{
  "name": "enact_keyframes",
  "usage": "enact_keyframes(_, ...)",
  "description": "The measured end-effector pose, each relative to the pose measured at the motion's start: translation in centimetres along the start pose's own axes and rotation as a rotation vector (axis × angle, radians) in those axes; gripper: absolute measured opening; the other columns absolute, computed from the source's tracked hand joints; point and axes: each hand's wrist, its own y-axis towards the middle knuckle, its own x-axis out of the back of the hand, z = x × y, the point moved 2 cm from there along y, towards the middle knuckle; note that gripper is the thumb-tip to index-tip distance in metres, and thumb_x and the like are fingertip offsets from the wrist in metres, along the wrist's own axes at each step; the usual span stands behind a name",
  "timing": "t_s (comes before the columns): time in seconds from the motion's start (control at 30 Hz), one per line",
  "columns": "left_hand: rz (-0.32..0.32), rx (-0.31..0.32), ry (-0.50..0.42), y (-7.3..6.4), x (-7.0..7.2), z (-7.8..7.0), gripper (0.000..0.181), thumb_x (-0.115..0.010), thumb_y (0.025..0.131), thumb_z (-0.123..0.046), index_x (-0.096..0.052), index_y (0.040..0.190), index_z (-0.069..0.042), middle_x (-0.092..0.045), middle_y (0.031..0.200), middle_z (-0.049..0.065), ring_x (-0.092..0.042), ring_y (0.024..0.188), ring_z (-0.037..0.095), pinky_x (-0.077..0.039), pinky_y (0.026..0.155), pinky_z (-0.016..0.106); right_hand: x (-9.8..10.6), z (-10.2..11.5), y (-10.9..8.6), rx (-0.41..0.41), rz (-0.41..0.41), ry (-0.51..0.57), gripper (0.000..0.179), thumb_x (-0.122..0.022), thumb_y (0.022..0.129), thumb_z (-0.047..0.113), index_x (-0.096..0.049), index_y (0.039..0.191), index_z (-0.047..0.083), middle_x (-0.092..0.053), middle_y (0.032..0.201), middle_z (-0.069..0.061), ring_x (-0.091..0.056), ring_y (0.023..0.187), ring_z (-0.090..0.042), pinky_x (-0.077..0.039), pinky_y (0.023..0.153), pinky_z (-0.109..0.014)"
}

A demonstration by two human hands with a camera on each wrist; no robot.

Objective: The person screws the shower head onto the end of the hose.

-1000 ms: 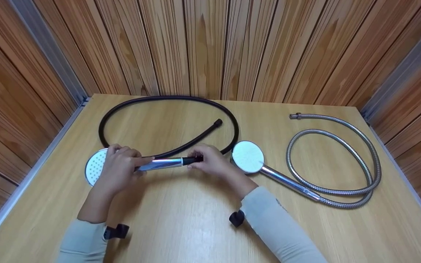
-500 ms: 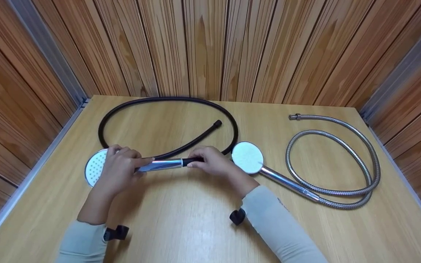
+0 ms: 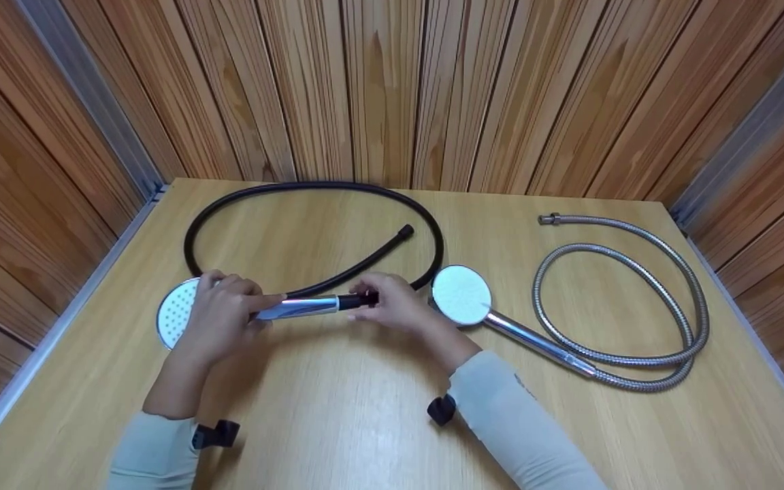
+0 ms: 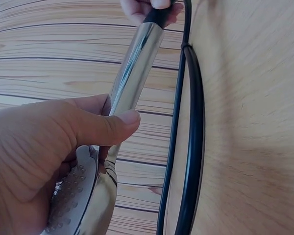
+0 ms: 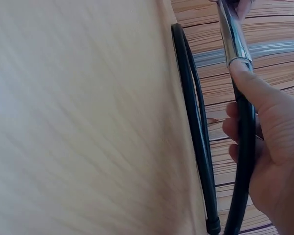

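Observation:
My left hand point(image 3: 224, 314) grips a chrome shower head point(image 3: 175, 314) by its handle, close to the round white spray face. In the left wrist view the thumb lies across the chrome handle point(image 4: 137, 68). My right hand point(image 3: 395, 304) holds the end of a black shower hose point(image 3: 317, 185), which meets the handle's open end. Seen from the right wrist, the thumb lies along the hose point(image 5: 245, 147) up to the chrome rim, and the fingers are behind it. Whatever joins hose and handle is hidden inside the rim.
To the right, a second shower head point(image 3: 461, 295) lies attached to a coiled silver metal hose point(image 3: 637, 358). The black hose loops over the back of the wooden table point(image 3: 365, 422), its free end fitting point(image 3: 405, 232) inside the loop. Wood-patterned panels point(image 3: 385, 95) stand behind.
My right fingers shift on the black hose beside the handle's end, the thumb and fingers now slightly more spread. The left hand and shower head stay almost still.

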Motion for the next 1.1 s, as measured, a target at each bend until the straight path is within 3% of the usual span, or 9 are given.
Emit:
enact_keyframes(0.17,-0.006,-0.002,-0.007,-0.02,0.13,0.0,0.038,-0.085,0.073,-0.012,-0.077,0.109,-0.019,-0.068,0.09,0.004,-0.053,0.087,0.023,-0.028,0.092,0.052,0.05,0.17,-0.04,0.023,-0.057,0.01,0.02,-0.079,0.082,0.013,-0.069,0.096,0.003,-0.067,0.091,-0.003,-0.06,0.084,-0.015,-0.05,0.076,-0.029)
enact_keyframes(0.33,-0.02,-0.016,-0.015,0.03,0.23,-0.01,0.039,-0.085,0.072,-0.011,-0.077,0.109,-0.017,-0.068,0.091,0.005,-0.054,0.087,0.024,-0.028,0.09,0.051,0.4,0.31,0.02,0.011,-0.05,0.019,0.019,-0.077,0.084,0.016,-0.07,0.097,0.004,-0.067,0.089,-0.002,-0.057,0.078,-0.011,-0.048,0.071,-0.028)
enact_keyframes(0.63,-0.024,-0.021,0.006,0.17,0.19,-0.17,0.038,-0.087,0.072,-0.012,-0.078,0.107,-0.02,-0.068,0.089,0.005,-0.054,0.087,0.024,-0.028,0.092,0.052,0.59,0.25,0.15,0.021,0.037,-0.098,0.019,-0.068,0.092,0.025,-0.072,0.097,0.007,-0.066,0.085,0.002,-0.052,0.074,-0.009,-0.044,0.068,-0.026)
enact_keyframes(0.9,-0.02,-0.02,0.0,0.2,0.12,-0.25,0.039,-0.086,0.072,-0.011,-0.077,0.109,-0.02,-0.067,0.089,0.004,-0.052,0.087,0.023,-0.028,0.093,0.053,0.74,0.35,0.2,-0.052,0.122,-0.104,0.022,-0.061,0.097,0.029,-0.07,0.096,0.01,-0.059,0.078,0.005,-0.049,0.069,-0.008,-0.041,0.063,-0.026)
enact_keyframes(1.1,-0.014,-0.01,0.004,0.12,0.2,-0.15,0.038,-0.085,0.073,-0.011,-0.077,0.109,-0.019,-0.067,0.09,0.005,-0.054,0.088,0.024,-0.027,0.094,0.053,0.49,0.3,-0.09,-0.019,0.028,-0.058,0.028,-0.074,0.087,0.024,-0.071,0.109,0.007,-0.067,0.093,0.0,-0.056,0.079,-0.012,-0.047,0.071,-0.027)
